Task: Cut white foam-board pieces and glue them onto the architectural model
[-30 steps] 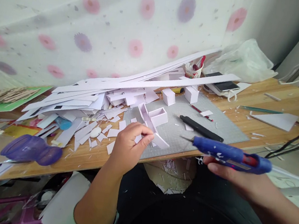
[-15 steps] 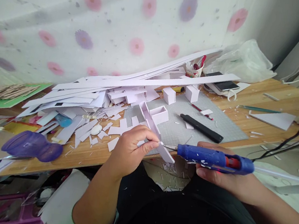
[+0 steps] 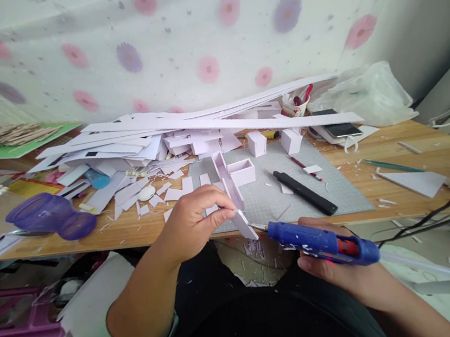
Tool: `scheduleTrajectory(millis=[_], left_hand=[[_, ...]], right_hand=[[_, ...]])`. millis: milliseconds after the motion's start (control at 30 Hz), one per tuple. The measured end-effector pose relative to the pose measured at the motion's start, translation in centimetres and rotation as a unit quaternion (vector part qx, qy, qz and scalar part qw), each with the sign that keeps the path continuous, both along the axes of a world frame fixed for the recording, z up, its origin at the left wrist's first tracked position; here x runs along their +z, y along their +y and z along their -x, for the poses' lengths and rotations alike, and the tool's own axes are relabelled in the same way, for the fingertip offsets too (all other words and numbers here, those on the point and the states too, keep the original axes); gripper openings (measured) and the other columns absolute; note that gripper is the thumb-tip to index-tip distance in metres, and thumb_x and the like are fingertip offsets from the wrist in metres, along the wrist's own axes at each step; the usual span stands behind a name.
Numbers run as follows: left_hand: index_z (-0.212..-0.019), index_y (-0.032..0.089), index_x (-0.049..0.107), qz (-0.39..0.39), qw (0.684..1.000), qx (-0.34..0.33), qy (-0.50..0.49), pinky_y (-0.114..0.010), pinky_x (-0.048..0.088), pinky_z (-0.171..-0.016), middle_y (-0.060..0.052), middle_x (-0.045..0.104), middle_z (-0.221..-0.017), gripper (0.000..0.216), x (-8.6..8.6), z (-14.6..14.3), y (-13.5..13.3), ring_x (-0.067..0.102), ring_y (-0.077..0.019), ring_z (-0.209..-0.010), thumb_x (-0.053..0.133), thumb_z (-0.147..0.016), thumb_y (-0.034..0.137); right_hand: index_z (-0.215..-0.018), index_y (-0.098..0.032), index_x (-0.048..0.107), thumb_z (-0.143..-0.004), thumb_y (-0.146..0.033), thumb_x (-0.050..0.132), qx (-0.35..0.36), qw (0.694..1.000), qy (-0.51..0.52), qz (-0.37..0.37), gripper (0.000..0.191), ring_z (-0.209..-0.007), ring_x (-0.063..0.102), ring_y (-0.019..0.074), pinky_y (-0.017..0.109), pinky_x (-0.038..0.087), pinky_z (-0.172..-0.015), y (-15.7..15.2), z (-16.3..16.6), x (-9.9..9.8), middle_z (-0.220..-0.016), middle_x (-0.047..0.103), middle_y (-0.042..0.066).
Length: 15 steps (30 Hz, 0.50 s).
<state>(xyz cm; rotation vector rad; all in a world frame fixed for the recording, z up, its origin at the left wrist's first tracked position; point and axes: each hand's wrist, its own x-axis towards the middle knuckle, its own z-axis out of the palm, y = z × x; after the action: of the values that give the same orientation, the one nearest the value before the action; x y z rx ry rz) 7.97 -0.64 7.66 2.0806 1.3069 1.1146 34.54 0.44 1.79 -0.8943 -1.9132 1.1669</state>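
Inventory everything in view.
Table: one, brown, middle
Cutting mat: one, grey, on table
Glue gun: one, blue, front right
Card strip: one, white, front centre
Open box: one, white, on mat
Trough: one, white, beside box
Blocks: two, white, mat's far edge
Long tool: one, black, on mat
Pencil: one, red, on mat
Cup: one, patterned white, back
Flat device: one, dark, back right
Plastic bag: one, whitish, back right
Scraps: many, white, mostly left
Sticks: many, tan, far left
Container: one, purple, front left
Curtain: one, flowered white, behind
Left hand: one, bare, pinching strip
Right hand: one, bare, holding gun
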Motion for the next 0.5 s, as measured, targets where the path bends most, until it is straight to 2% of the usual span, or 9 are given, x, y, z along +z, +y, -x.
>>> scheduleTrajectory(millis=[100,267,400,500], left_hand=[[-0.079,0.022,0.068,-0.004,1.000,0.006,0.000,-0.029,0.045,-0.071,-0.003,0.066,-0.077,0.007,0.0,0.2,0.0,0.060,-0.0171,-0.074,0.063,-0.084,0.021],[-0.079,0.022,0.068,-0.014,1.000,0.019,0.008,-0.030,0.045,-0.070,-0.003,0.066,-0.077,0.007,0.1,0.5,0.0,0.060,-0.0179,-0.074,0.064,-0.084,0.023],[-0.079,0.022,0.067,-0.025,0.999,0.015,0.014,-0.029,0.045,-0.070,-0.002,0.066,-0.077,0.007,0.1,0.6,0.0,0.060,-0.0171,-0.074,0.063,-0.084,0.022],[-0.079,0.023,0.067,-0.030,0.999,0.012,0.023,-0.029,0.044,-0.071,-0.001,0.065,-0.077,0.007,0.1,0.7,0.1,0.060,-0.0164,-0.074,0.063,-0.084,0.020]], right_hand=[[-0.074,-0.024,0.068,-0.075,-0.027,0.067,0.016,1.000,-0.004,0.000,0.003,-0.063,0.062,0.0195,0.028,0.054,-0.059,-0.1,-0.1,0.1,-0.074,0.065,0.002],[-0.097,-0.026,0.072,-0.077,-0.032,0.067,0.030,0.999,-0.008,0.030,0.022,-0.069,0.064,0.0220,0.030,0.056,-0.063,-0.2,-0.3,-0.2,-0.077,0.068,0.004],[-0.081,-0.024,0.070,-0.072,-0.033,0.071,-0.004,0.999,-0.010,0.045,0.013,-0.068,0.063,0.0217,0.030,0.056,-0.062,-0.3,-0.6,-0.8,-0.078,0.067,0.003],[-0.080,-0.023,0.068,-0.073,-0.031,0.070,0.021,0.998,-0.017,0.053,0.010,-0.062,0.059,0.0181,0.027,0.053,-0.057,-0.1,-0.6,-0.8,-0.073,0.063,0.001]])
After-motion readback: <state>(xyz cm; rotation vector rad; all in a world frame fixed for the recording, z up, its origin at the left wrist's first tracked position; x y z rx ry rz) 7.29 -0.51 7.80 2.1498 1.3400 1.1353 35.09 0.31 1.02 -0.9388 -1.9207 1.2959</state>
